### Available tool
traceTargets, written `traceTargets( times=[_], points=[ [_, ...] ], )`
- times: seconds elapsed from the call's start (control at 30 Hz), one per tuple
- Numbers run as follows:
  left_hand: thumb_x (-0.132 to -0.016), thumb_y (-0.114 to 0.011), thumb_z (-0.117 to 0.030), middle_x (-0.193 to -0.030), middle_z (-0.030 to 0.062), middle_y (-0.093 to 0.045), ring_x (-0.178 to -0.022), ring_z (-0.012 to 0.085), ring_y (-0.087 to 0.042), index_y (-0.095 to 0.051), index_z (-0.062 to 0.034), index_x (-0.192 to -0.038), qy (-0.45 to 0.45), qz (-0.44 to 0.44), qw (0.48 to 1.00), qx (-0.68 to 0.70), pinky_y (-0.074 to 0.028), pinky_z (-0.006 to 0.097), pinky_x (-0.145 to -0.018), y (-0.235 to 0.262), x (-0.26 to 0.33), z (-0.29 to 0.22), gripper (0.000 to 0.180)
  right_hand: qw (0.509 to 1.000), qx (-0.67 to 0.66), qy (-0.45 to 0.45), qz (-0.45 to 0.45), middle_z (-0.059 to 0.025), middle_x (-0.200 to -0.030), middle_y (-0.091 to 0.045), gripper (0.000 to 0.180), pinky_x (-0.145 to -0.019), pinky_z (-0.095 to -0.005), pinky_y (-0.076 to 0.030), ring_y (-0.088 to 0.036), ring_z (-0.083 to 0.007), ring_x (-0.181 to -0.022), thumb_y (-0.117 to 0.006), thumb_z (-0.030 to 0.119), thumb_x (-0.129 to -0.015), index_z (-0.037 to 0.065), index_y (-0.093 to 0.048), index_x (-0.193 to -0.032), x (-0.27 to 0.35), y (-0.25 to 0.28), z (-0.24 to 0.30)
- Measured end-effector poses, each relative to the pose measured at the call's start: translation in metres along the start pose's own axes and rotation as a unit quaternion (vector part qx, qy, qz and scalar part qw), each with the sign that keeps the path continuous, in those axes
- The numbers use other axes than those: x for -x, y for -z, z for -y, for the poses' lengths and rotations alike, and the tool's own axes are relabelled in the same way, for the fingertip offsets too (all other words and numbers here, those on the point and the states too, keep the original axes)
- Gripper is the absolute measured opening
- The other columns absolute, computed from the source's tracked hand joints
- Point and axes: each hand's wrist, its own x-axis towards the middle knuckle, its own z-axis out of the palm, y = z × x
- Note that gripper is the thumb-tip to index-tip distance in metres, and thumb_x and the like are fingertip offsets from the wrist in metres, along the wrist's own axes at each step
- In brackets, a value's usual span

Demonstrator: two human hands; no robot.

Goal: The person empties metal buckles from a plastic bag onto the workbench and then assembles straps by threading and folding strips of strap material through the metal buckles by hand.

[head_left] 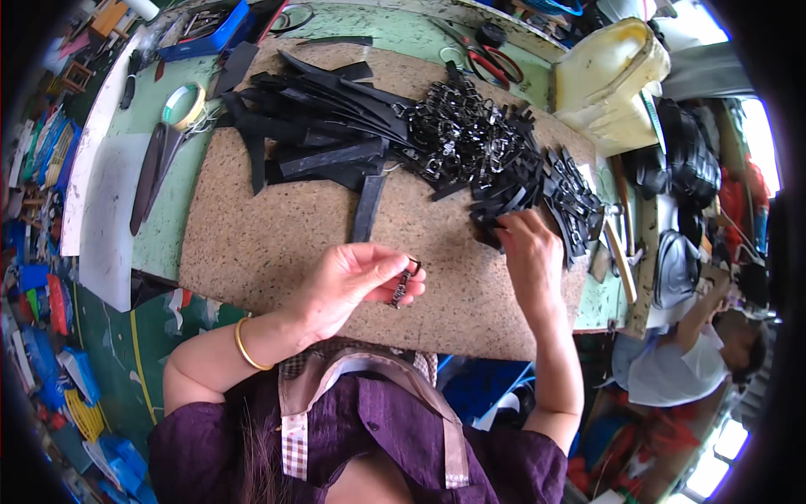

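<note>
My left hand (357, 281) is held over the front of the speckled board, thumb and fingers closed on a small dark metal snap hook (401, 290). My right hand (533, 252) reaches to the near edge of a heap of short black strips (504, 202), its fingertips pinched on one of them. Just behind lies a tangled pile of dark metal snap hooks (457, 134). Right of that hand are black strips with metal hardware (571, 197), laid side by side. Longer flat black strips (327, 113) are stacked at the back left.
The speckled board (277, 244) rests on a green table. Red-handled scissors (495, 63), a cream container (609, 84) and a hammer (620, 260) lie around it. Tape rolls (185, 105) and a blue tray (206, 34) sit left. Another person (684, 361) works at the right.
</note>
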Motion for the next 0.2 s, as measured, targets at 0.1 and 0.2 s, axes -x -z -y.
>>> traceTargets(
  times=[0.1, 0.2],
  points=[
    [-0.094, -0.052, -0.017, -0.096, 0.0116, -0.066, -0.086, 0.0188, -0.065, -0.062, 0.0011, -0.101, -0.009, 0.008, 1.000, -0.006, -0.054, 0.031, -0.075, 0.004, -0.001, 0.006, 0.021, 0.995, -0.064, -0.026, 0.074, -0.0080, -0.076, -0.061, 0.011, -0.062, -0.0336, -0.051, -0.062, -0.0253, -0.065, -0.070, 0.008, -0.073, 0.003, -0.065, -0.082, -0.014, 0.007, -0.012],
    [-0.094, -0.052, -0.017, -0.097, 0.0109, -0.066, -0.087, 0.0183, -0.065, -0.062, 0.0007, -0.102, -0.006, 0.001, 0.999, 0.031, -0.053, 0.031, -0.078, 0.007, 0.000, 0.004, 0.022, 0.984, -0.154, -0.079, 0.043, -0.0101, -0.078, -0.062, 0.009, -0.068, -0.0327, -0.052, -0.065, -0.0214, -0.071, -0.069, 0.005, -0.074, 0.003, -0.064, -0.081, -0.013, 0.006, -0.009]
  ],
)
